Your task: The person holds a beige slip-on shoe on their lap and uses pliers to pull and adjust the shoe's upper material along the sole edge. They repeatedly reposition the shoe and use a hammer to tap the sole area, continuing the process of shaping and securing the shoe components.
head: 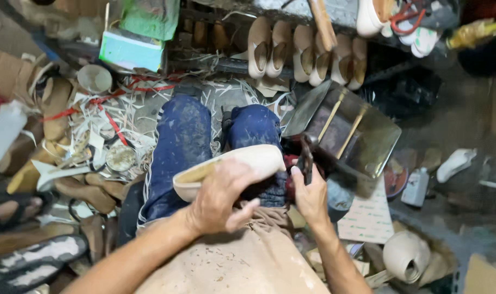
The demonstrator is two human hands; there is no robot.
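A cream shoe upper on a last [242, 163] lies sole-up across my lap, toe pointing right. My left hand [222, 197] is wrapped over its middle and holds it down on my blue-jeaned knees. At the toe end, my right hand [309, 197] grips a dark pair of pincers [305, 158] with reddish handles, its jaws right at the shoe's toe edge. A tan apron covers my lap below the hands.
Several cream shoes [305, 51] stand in a row at the back. A dark metal tray [346, 130] sits to the right of my knees. Scraps, red straps and a round tin [120, 158] litter the floor on the left. A white bottle [416, 186] and a paper roll [405, 256] lie on the right.
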